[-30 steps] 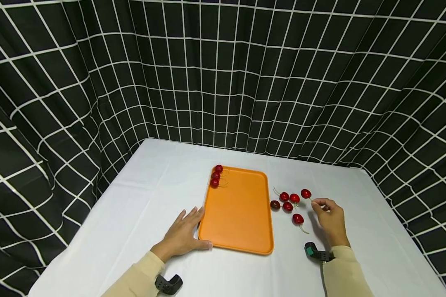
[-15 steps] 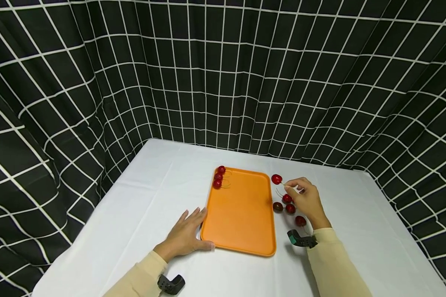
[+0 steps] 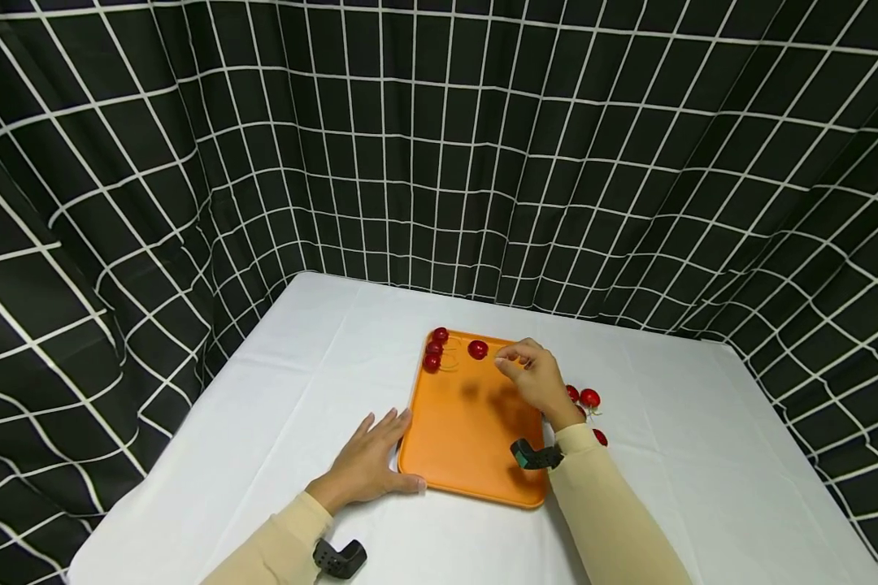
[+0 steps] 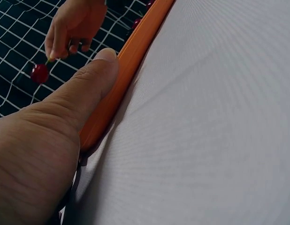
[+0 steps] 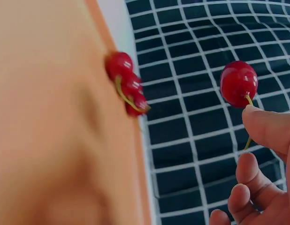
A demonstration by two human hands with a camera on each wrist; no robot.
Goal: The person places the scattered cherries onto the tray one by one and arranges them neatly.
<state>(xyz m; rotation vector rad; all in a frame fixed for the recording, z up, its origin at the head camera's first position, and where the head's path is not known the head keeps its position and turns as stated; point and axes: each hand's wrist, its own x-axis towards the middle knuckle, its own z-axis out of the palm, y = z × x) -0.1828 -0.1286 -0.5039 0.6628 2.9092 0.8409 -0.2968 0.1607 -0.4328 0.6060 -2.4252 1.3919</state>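
Note:
My right hand (image 3: 532, 379) pinches a red cherry (image 5: 239, 83) by its thin green stem, holding it in the air above the far part of an orange tray (image 3: 457, 431). In the left wrist view the same cherry (image 4: 40, 73) hangs beyond my left thumb. My left hand (image 3: 369, 463) rests against the tray's near left corner, fingers spread along the left side and thumb (image 4: 84, 89) at the front edge. Three cherries (image 3: 433, 348) lie in a row along the tray's far left edge, stems pointing right.
Right of the tray, several loose cherries (image 3: 589, 398) lie on the white tablecloth (image 3: 673, 455), partly hidden by my right forearm. A black curtain with white grid lines (image 3: 410, 162) hangs behind the table and at both sides.
My right hand has carried the cherry leftward from beside the loose cherries to above the tray. The left hand has stayed at the tray's corner.

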